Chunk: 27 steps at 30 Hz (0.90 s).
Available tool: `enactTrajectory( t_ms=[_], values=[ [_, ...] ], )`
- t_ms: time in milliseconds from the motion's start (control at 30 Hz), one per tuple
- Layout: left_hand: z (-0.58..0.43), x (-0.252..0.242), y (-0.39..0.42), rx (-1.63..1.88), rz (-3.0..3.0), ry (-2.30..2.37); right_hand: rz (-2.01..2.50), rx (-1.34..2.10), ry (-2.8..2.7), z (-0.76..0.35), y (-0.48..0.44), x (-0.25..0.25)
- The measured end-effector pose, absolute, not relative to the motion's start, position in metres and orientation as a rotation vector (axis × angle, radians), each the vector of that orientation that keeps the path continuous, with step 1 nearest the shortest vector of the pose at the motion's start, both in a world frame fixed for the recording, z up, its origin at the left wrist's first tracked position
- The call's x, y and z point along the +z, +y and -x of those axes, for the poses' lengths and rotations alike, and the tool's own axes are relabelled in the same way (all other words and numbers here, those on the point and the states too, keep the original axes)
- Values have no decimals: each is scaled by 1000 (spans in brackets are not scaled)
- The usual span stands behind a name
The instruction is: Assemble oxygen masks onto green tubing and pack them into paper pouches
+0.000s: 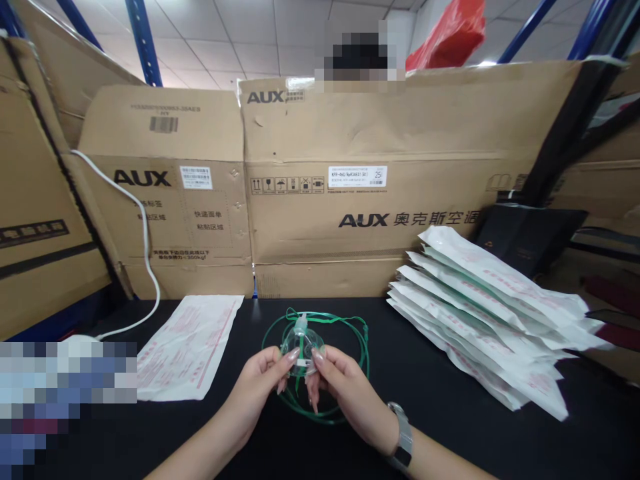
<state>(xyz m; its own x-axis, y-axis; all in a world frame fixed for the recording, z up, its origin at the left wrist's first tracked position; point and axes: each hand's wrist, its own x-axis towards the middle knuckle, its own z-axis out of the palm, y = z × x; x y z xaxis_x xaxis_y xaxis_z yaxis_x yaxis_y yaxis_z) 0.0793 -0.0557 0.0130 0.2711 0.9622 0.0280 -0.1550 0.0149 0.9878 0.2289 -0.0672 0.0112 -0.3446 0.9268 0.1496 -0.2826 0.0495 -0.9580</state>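
Note:
Between my hands is a clear oxygen mask (305, 339) with a green tint, its pale connector pointing away from me. My left hand (270, 370) pinches the mask's left edge between thumb and fingers. On the opposite edge, my right hand (337, 373) grips it in the same way, with a watch on that wrist. Coiled green tubing (367, 353) lies on the black table around and beneath the mask. A green strap runs along the far side of the coil. My fingertips partly cover the mask's near rim.
A flat white printed pouch (193, 347) lies at the left. Several similar pouches (480, 300) are stacked at the right. Cardboard panels (320, 233) wall off the table's back. A white cable (146, 233) hangs at the left. Above the cardboard, a person's head (360, 57) shows, blurred out.

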Motion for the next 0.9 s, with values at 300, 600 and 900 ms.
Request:
enactTrajectory(
  t_ms=[300, 600, 900],
  values=[
    [-82, 13, -59, 1025, -1265, 822, 768, 1445, -1230, -231, -65, 12],
    [-84, 10, -61, 1036, -949, 605, 729, 1447, -1243, -232, -65, 11],
    [-81, 5, -60, 962, -847, 509, 691, 1539, -1203, -232, -72, 17]
  ],
)
